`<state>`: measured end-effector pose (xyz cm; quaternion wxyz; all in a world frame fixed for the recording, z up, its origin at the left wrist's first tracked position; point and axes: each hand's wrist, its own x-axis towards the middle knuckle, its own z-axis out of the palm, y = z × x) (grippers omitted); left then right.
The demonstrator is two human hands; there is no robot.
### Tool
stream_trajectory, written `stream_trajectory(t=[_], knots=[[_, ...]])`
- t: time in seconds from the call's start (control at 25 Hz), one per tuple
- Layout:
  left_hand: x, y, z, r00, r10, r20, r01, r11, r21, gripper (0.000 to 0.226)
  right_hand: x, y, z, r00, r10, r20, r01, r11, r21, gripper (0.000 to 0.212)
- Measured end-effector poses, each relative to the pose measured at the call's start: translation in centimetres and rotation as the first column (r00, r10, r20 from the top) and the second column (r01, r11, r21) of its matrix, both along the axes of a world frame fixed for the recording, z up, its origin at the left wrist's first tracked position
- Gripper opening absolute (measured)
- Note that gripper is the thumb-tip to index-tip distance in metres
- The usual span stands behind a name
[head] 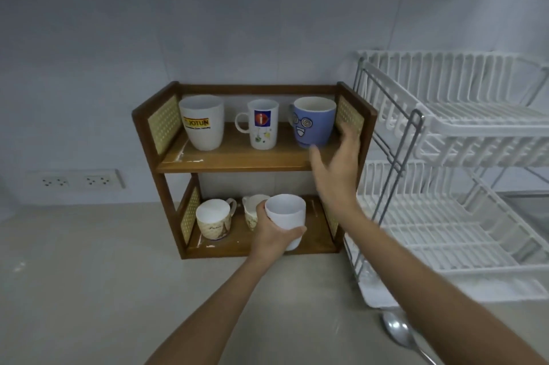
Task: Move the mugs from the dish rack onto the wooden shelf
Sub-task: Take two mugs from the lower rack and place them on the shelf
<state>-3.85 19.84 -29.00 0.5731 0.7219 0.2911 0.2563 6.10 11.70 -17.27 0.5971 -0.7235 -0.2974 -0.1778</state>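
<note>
A two-tier wooden shelf [237, 162] stands against the wall. Its top tier holds a white Jotun mug [202, 124], a white logo mug [263, 124] and a blue face mug [313, 122]. On the bottom tier sit a Paris-print mug [214, 222] and a cream mug [252, 208], partly hidden. My left hand [273, 234] grips a plain white mug [286, 216] at the front of the bottom tier. My right hand [335, 168] hovers with fingers spread just right of the blue mug, apart from it. The white dish rack [454, 174] on the right shows no mugs.
A metal spoon [399, 332] lies on the counter in front of the rack's drip tray. A double wall socket [75, 180] sits low on the wall at the left. The grey counter stretches left of the shelf.
</note>
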Motion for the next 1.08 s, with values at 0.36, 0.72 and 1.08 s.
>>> stream_trajectory(t=[0.36,0.72,1.08], knots=[[6.2,-0.7,-3.4,0.999,-0.009,-0.054,0.012,0.998,0.054,0.097,-8.1,-10.1,-23.4,0.989,0.052,-0.139,-0.145,0.555,-0.819,0.071],[9.1,0.1,-5.9,0.998,0.039,-0.053,-0.036,0.997,0.066,0.101,-7.2,-9.0,-23.8,0.997,0.046,-0.064,-0.077,0.383,-0.921,0.082],[3.6,1.0,0.4,0.909,-0.218,-0.354,0.266,0.959,0.092,0.097,-6.7,-8.2,-22.5,0.992,0.081,-0.097,-0.118,0.317,-0.941,0.082]])
